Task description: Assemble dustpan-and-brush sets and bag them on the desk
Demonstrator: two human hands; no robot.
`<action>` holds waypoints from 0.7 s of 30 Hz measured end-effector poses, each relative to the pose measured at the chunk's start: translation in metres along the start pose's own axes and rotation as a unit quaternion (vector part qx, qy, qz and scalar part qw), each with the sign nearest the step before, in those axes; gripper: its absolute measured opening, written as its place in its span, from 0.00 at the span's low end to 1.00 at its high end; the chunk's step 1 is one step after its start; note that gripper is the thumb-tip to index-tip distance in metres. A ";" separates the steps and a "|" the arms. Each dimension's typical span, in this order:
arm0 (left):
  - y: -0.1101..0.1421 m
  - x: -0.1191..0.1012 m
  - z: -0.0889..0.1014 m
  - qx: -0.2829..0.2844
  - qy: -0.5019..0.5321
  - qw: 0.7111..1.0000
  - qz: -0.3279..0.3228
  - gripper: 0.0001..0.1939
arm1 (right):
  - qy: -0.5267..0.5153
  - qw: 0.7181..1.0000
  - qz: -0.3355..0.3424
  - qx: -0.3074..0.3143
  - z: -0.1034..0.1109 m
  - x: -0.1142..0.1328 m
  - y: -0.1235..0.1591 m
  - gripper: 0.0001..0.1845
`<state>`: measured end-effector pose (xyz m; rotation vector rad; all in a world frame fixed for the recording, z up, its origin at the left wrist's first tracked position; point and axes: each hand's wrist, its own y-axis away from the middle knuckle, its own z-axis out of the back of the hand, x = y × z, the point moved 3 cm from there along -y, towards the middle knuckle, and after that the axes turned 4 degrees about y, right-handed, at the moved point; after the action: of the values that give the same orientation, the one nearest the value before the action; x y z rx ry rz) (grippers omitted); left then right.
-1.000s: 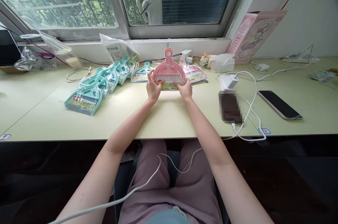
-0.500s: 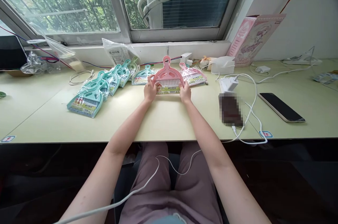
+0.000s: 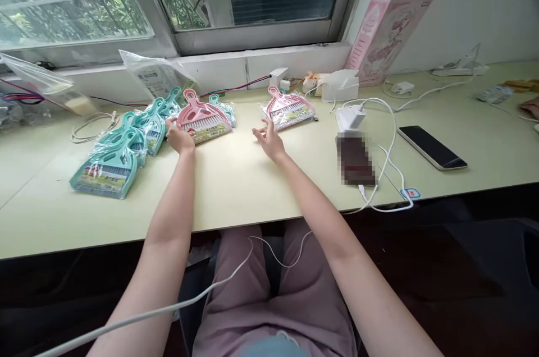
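Note:
My left hand (image 3: 181,137) grips the left edge of a pink dustpan and brush set (image 3: 204,119), which is tilted over the table. Partly behind that set lies a small teal dustpan set (image 3: 225,109). To the left, several teal dustpan sets (image 3: 107,169) in clear wrap overlap in a row. My right hand (image 3: 270,141) is open with its fingers apart and holds nothing. Just beyond its fingertips a second pink dustpan set (image 3: 288,108) lies in clear wrap.
Right of my hands are a white charger (image 3: 351,117), a blurred dark device (image 3: 356,159) with white cables, and a phone (image 3: 432,147). A pink box (image 3: 389,37) stands by the wall. Along the window sill lie a clear plastic bag (image 3: 154,73) and thin wires.
The pink dustpan set has moved left with my left hand, towards the teal sets. My right hand has let go of it. The whole view has turned slightly right.

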<state>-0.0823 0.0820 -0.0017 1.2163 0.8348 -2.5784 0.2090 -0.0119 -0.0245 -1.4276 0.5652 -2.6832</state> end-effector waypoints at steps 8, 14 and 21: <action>0.030 -0.046 -0.008 -0.024 0.011 0.985 -0.171 0.21 | 0.094 0.992 0.023 -0.083 -0.001 -0.020 -0.010 0.29; 0.043 -0.053 -0.056 0.206 -0.082 0.931 -0.290 0.27 | 0.224 0.972 -0.014 -0.066 -0.004 -0.023 -0.009 0.31; 0.013 -0.039 -0.094 0.353 -0.161 0.881 -0.271 0.36 | 0.255 0.956 -0.051 -0.137 0.008 -0.016 -0.013 0.41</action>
<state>0.0095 0.1203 -0.0256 0.6634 0.1457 -3.5991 0.2262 0.0012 -0.0284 -0.7988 0.9498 -3.1683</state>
